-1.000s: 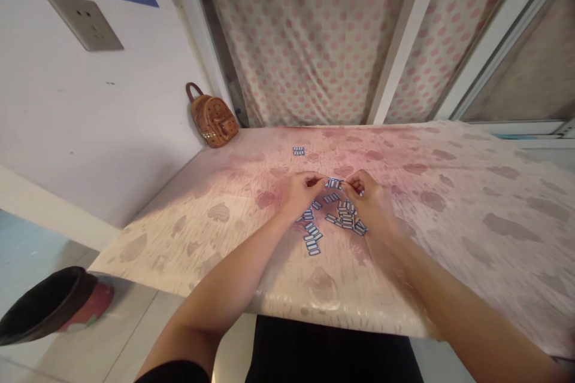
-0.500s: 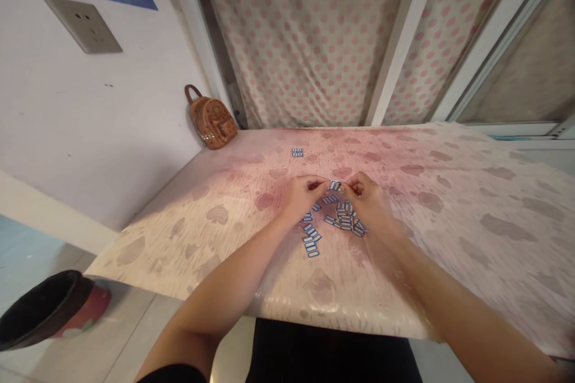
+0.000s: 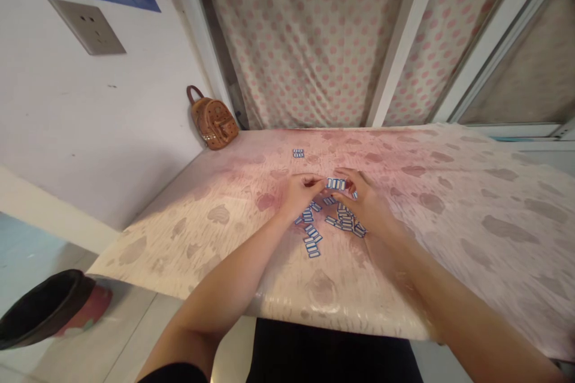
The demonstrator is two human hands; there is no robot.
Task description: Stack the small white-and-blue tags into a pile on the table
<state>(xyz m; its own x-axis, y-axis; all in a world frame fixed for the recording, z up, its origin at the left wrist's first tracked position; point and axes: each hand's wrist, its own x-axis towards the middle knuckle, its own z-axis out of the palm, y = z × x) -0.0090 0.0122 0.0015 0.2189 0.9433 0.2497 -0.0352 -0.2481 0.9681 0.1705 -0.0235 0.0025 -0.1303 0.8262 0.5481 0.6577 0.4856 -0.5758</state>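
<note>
Over the table, my left hand (image 3: 303,194) pinches the left end of a small blue-edged card with white bars (image 3: 336,184). Around the card's right end is my right hand (image 3: 363,200), its thumb and fingers spread apart; whether a fingertip touches the card is hard to tell. Beneath my right hand lies a loose pile of similar cards (image 3: 345,222), partly covered by it. More of these cards (image 3: 311,242) are scattered nearer to me, below my left hand. Farther back, a small neat block of cards (image 3: 298,153) lies flat by itself.
A patterned plastic cloth covers the table (image 3: 449,239). At its back left corner a small brown backpack (image 3: 214,122) leans on the wall. Polka-dot curtains (image 3: 309,42) hang behind the table. A dark-rimmed bin (image 3: 49,311) stands on the floor at left.
My right thumb and fingers have spread away from the card, so more of it shows. My left hand still grips it, having shifted only slightly.
</note>
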